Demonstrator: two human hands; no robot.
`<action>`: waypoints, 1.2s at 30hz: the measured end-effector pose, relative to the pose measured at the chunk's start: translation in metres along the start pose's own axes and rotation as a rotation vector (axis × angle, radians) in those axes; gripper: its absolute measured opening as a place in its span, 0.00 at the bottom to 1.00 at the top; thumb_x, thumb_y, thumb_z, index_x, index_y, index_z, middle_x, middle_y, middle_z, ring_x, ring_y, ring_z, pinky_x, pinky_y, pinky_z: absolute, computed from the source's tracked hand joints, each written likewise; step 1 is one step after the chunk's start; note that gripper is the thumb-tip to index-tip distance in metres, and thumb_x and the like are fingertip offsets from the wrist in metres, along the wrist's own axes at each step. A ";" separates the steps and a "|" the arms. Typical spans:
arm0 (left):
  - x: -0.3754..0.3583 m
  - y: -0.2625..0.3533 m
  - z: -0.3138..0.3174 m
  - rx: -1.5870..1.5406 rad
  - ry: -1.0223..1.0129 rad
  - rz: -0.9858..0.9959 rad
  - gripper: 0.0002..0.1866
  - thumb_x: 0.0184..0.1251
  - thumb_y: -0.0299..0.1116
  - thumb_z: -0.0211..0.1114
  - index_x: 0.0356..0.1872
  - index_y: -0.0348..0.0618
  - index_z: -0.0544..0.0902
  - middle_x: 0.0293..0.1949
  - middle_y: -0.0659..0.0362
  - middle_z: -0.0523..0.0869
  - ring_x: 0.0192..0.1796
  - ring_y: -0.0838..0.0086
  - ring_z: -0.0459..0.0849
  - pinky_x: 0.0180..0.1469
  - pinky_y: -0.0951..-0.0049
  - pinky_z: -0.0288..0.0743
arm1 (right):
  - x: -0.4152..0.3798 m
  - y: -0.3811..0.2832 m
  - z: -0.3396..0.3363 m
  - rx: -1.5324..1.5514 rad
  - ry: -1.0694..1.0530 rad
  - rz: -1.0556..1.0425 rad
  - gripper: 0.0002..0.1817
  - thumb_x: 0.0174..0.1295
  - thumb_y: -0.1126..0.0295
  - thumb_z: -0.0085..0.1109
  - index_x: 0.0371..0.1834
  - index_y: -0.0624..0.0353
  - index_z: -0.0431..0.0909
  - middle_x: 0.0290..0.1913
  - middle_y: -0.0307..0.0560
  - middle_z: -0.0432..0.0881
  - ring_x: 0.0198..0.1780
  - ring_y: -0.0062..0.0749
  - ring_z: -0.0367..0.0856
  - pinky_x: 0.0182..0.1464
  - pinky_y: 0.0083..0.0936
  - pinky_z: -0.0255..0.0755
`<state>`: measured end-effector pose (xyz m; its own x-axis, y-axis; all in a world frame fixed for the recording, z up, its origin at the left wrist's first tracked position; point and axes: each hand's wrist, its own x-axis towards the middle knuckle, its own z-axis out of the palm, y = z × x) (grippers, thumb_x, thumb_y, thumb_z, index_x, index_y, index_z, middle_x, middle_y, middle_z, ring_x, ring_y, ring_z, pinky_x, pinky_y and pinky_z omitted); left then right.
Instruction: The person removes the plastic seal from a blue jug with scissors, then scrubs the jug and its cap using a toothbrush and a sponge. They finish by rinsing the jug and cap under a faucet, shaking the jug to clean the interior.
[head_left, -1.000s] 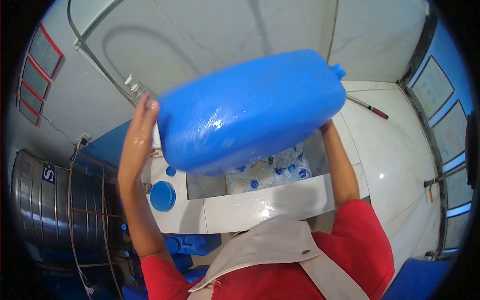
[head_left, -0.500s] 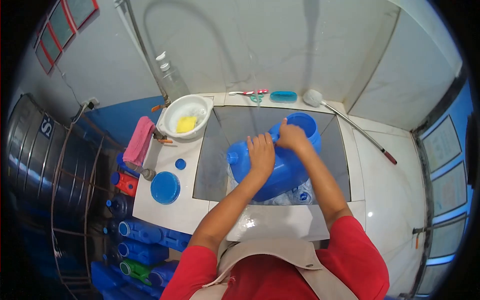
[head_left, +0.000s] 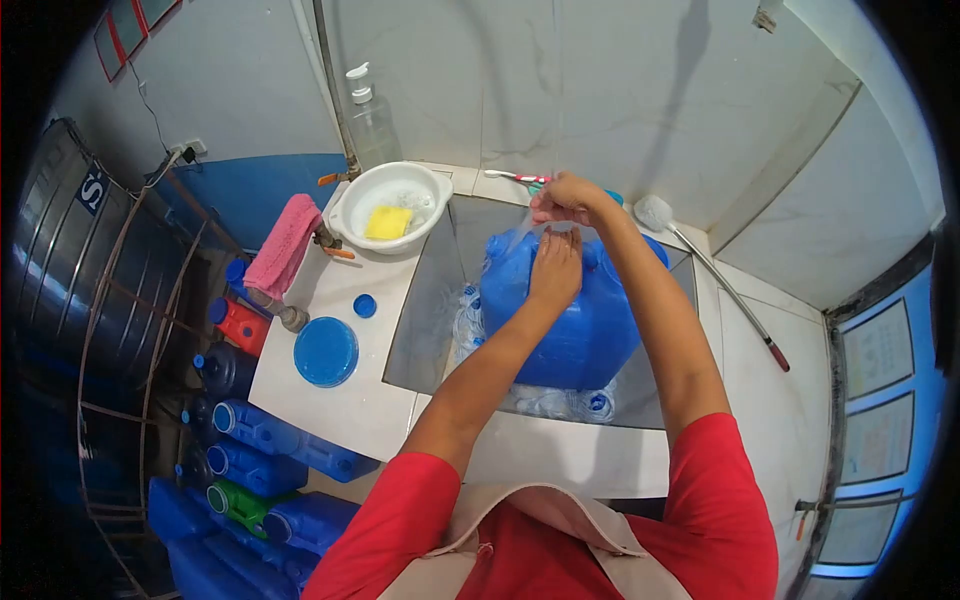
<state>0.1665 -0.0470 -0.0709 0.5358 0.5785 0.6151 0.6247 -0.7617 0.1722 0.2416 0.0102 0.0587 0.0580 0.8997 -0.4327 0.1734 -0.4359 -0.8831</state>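
A large blue jug [head_left: 580,340] stands in the grey sink [head_left: 425,330], on top of clear plastic bottles [head_left: 560,402]. My left hand [head_left: 557,268] lies on the upper part of the jug, fingers together near its handle; what they grip is hidden. My right hand [head_left: 570,200] is just above and behind it, fingers curled, in front of the thin stream of water; I cannot make out anything inside it.
A white basin [head_left: 345,215] with a yellow sponge [head_left: 388,222] sits back left. Near it are a pink cloth [head_left: 284,246], a round blue lid [head_left: 326,352] and a small blue cap [head_left: 365,306]. A long-handled brush [head_left: 735,290] lies right. Several jugs [head_left: 262,430] stand lower left.
The jug has been turned more upright, its openings now toward the back. My right hand has moved up and back off the jug, and my left hand has shifted slightly right. The view has shifted.
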 end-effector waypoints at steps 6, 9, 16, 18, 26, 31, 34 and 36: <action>0.009 0.007 -0.012 -0.153 -0.030 0.048 0.29 0.58 0.38 0.54 0.57 0.24 0.66 0.55 0.39 0.70 0.60 0.50 0.68 0.68 0.55 0.51 | 0.010 -0.004 0.000 0.122 -0.016 0.003 0.05 0.57 0.80 0.50 0.31 0.73 0.74 0.31 0.54 0.80 0.31 0.38 0.84 0.35 0.23 0.83; 0.011 0.007 -0.009 -0.158 -0.006 0.083 0.29 0.59 0.39 0.55 0.56 0.24 0.67 0.55 0.38 0.71 0.60 0.48 0.67 0.67 0.54 0.52 | 0.004 -0.009 0.001 0.080 0.040 -0.024 0.05 0.56 0.80 0.50 0.31 0.72 0.75 0.31 0.53 0.80 0.31 0.35 0.84 0.36 0.23 0.83; 0.035 -0.020 -0.022 -0.277 -0.314 0.002 0.27 0.54 0.48 0.64 0.45 0.32 0.76 0.50 0.41 0.77 0.58 0.56 0.71 0.60 0.59 0.63 | 0.000 -0.013 -0.001 -0.118 0.037 -0.071 0.06 0.53 0.79 0.48 0.27 0.67 0.76 0.26 0.48 0.78 0.26 0.31 0.81 0.30 0.21 0.79; 0.037 -0.039 -0.024 -0.219 -0.283 0.039 0.27 0.54 0.50 0.64 0.43 0.33 0.78 0.48 0.42 0.78 0.55 0.57 0.75 0.55 0.60 0.67 | 0.000 -0.010 -0.002 -0.130 0.024 -0.079 0.05 0.52 0.78 0.48 0.27 0.65 0.76 0.26 0.46 0.77 0.25 0.27 0.79 0.30 0.19 0.78; 0.000 -0.109 -0.045 -0.779 -0.878 -0.441 0.23 0.58 0.50 0.64 0.25 0.36 0.78 0.17 0.53 0.78 0.15 0.68 0.77 0.17 0.68 0.68 | 0.008 -0.005 0.000 -0.093 0.035 -0.128 0.07 0.53 0.74 0.47 0.21 0.59 0.75 0.17 0.40 0.72 0.17 0.23 0.70 0.18 0.19 0.62; -0.060 -0.109 -0.059 -0.969 -0.650 -0.894 0.17 0.60 0.44 0.63 0.23 0.40 0.75 0.12 0.59 0.73 0.10 0.76 0.70 0.12 0.73 0.63 | 0.012 -0.002 -0.001 -0.500 0.160 -0.180 0.08 0.49 0.77 0.49 0.21 0.67 0.78 0.18 0.51 0.78 0.17 0.33 0.77 0.17 0.26 0.68; -0.085 -0.109 -0.066 -1.062 -0.477 -1.099 0.16 0.60 0.44 0.62 0.25 0.41 0.73 0.12 0.61 0.71 0.10 0.77 0.68 0.11 0.75 0.62 | 0.014 0.012 -0.001 -0.788 0.188 -0.132 0.08 0.49 0.77 0.51 0.23 0.70 0.79 0.21 0.55 0.80 0.22 0.37 0.83 0.22 0.29 0.75; -0.093 -0.107 -0.076 -1.044 -0.476 -1.172 0.16 0.60 0.45 0.63 0.26 0.42 0.72 0.12 0.62 0.71 0.10 0.77 0.68 0.11 0.76 0.62 | 0.018 0.020 -0.004 -0.806 0.143 -0.108 0.08 0.49 0.77 0.51 0.24 0.71 0.79 0.22 0.57 0.81 0.25 0.38 0.84 0.24 0.30 0.78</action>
<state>0.0065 -0.0413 -0.0879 0.3140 0.8296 -0.4617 0.2659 0.3900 0.8816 0.2498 0.0182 0.0342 0.1158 0.9537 -0.2775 0.8340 -0.2451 -0.4943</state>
